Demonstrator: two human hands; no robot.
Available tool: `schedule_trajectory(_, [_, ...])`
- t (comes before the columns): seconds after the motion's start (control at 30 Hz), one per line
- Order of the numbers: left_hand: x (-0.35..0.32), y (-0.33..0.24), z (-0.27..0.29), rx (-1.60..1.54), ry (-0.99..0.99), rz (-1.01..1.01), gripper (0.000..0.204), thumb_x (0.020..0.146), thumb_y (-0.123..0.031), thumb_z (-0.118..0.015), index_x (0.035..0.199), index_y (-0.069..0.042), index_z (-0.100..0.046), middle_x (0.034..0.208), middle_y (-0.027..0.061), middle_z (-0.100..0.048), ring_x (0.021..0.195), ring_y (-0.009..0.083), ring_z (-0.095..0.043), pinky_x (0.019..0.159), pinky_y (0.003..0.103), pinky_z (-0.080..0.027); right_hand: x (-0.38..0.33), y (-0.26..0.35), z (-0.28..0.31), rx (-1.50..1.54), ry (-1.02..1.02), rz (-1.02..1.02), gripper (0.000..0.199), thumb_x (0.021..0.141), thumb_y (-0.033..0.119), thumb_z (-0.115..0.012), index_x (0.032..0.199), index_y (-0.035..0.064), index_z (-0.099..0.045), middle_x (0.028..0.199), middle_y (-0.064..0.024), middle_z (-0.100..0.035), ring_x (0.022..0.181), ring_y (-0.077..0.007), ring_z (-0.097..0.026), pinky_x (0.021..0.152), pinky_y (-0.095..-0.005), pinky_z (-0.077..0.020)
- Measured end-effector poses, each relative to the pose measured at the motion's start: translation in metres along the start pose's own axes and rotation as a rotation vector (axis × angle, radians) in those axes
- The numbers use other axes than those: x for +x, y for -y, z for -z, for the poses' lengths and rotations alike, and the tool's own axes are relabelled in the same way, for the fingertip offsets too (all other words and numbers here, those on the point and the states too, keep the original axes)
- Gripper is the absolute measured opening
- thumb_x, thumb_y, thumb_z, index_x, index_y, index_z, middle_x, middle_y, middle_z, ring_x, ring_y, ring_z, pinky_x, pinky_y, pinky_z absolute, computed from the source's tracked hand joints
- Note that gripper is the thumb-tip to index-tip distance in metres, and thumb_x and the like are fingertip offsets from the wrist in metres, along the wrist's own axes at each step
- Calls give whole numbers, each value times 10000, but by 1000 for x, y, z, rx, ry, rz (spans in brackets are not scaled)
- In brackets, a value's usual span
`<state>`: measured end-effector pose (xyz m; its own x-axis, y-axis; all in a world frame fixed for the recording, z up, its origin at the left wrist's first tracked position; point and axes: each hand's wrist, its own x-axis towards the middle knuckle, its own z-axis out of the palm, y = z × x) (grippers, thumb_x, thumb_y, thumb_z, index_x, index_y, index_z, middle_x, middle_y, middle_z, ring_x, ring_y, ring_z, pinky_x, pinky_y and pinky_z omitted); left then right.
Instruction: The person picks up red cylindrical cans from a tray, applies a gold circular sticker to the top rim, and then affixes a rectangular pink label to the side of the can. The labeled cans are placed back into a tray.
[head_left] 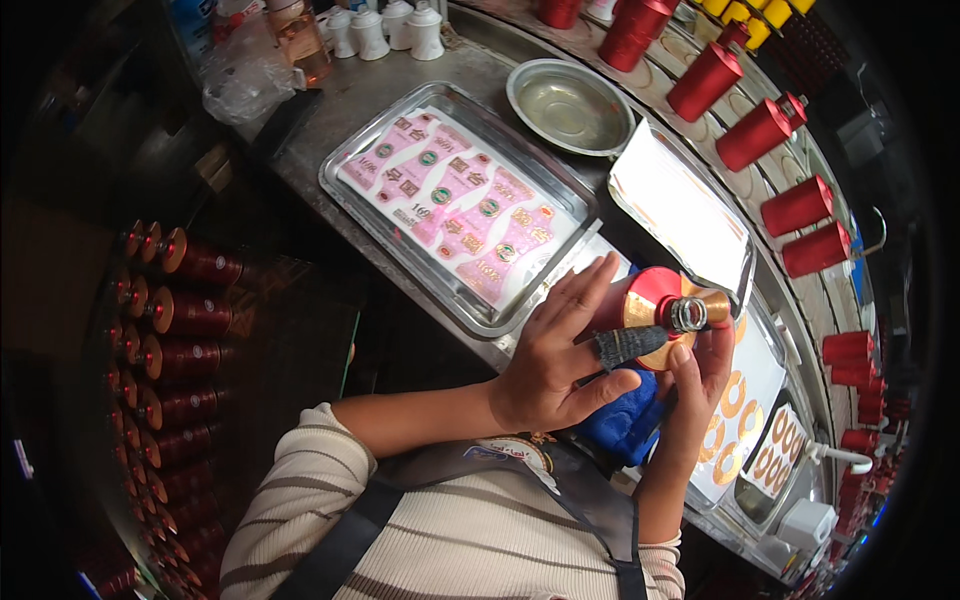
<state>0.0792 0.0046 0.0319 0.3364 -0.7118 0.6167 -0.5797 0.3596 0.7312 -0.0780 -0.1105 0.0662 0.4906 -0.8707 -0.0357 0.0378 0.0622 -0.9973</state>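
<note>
A red bottle [652, 290] is tilted with its open, shiny threaded neck toward me, above a blue cloth [618, 425]. A gold ring-shaped label [712, 300] lies around the neck on its shoulder, with its right part lifted and curled. My left hand [565, 355] has its fingers stretched and apart. One finger, in a grey knitted finger sleeve [630, 346], presses on the gold shoulder. My right hand [697, 375] is closed at the bottle's right side, thumb near the neck, fingers on the label's curled part. Its grip is partly hidden.
A metal tray [335, 165] holds pink printed label sheets. Behind are a metal bowl [570, 105] and a tray of white sheets [680, 195]. Gold rings [735, 392] lie on a sheet at right. Red bottles [755, 135] line the curved conveyor; more bottles [190, 310] are stacked at left.
</note>
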Motion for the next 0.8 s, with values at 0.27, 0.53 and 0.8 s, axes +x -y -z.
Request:
schedule_trajectory(0.27, [17, 10, 8, 10, -18, -8, 379, 1006, -316, -572, 1096, 19, -725, 1471, 356, -438, 1227, 495, -563, 1059, 557, -384, -5, 0, 0, -35, -26, -16, 569, 879, 91, -667, 1399, 16, -448, 1356, -127, -528, 1221, -198, -544, 1027, -320, -448])
schedule_trajectory(0.53, [43, 16, 10, 136, -21, 11, 424, 954, -307, -634, 697, 30, -647, 1388, 353, -524, 1234, 450, -577, 1063, 631, -335, 3, -5, -11, -28, -25, 101, 491, 939, 88, -614, 1398, 46, -445, 934, -22, -579, 515, -16, -399, 433, -164, -297])
schedule_trajectory(0.8, [16, -13, 15, 355, 77, -160, 317, 927, -217, -639, 967, 86, -727, 1523, 361, -365, 1381, 504, -423, 1120, 670, -210, 6, -4, -8, 85, 60, 64, 430, 903, 58, -661, 1302, 43, -500, 1245, -64, -586, 1090, -120, -563, 903, -263, -470])
